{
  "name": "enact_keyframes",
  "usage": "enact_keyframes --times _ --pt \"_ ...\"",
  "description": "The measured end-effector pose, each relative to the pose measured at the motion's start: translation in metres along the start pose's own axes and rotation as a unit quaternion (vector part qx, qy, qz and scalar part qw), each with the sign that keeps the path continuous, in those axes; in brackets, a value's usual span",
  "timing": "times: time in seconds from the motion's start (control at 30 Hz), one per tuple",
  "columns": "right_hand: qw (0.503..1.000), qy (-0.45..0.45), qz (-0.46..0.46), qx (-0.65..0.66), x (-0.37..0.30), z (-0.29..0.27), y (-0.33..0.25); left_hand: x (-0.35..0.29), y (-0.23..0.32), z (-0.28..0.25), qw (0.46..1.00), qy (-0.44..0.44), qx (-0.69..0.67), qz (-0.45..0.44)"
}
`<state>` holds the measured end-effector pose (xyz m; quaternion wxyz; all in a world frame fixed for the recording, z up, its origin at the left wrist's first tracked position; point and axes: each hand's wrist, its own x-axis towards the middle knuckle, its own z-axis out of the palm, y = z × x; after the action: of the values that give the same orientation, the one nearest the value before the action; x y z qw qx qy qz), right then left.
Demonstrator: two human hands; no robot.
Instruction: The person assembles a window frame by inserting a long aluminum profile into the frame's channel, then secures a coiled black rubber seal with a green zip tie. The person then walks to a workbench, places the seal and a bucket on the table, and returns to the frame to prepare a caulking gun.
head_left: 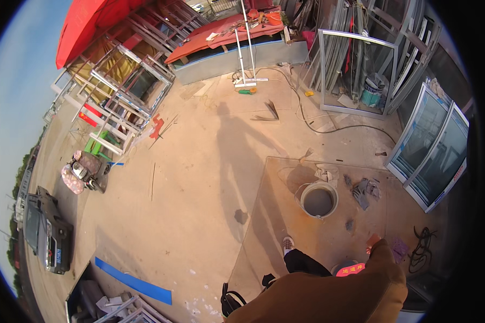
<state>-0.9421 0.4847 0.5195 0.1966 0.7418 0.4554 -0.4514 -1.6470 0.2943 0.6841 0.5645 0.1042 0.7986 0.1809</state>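
Note:
My right arm, in a brown sleeve point(380, 274), reaches out at the lower right. At its end my right hand point(372, 241) is small and partly turned away, so its fingers cannot be made out clearly. Close by it stands a container with a red label point(350, 269), partly covered by the sleeve. Farther ahead is a round pale bucket point(335, 196) with murky grey liquid inside. A light rag point(326, 173) lies against its far side, and grey rags point(365, 192) lie on the ground to its right. My left hand is out of the picture.
A glazed sliding window point(430, 145) leans at the right, near a black coiled cable point(421, 248). Behind it stand a white frame point(322, 70) and long profiles. A hose point(355, 129) crosses the concrete. At left are stacked frames point(110, 97), a scooter point(81, 171) and a car point(47, 231).

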Motion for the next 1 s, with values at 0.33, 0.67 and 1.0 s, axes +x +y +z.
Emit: enact_keyframes --times 0.33,0.67,1.0 --pt "0.883 -0.007 -0.256 0.394 0.11 -0.199 -0.351 0.119 0.212 -0.018 0.999 0.01 0.004 -0.048" --pt "0.899 0.075 -0.013 0.432 0.141 -0.213 -0.372 0.267 0.404 -0.1 0.993 0.002 0.063 -0.101" --pt "0.928 0.108 0.19 0.301 0.271 -0.337 -0.351 0.403 0.713 -0.065 0.987 0.032 0.104 -0.116"
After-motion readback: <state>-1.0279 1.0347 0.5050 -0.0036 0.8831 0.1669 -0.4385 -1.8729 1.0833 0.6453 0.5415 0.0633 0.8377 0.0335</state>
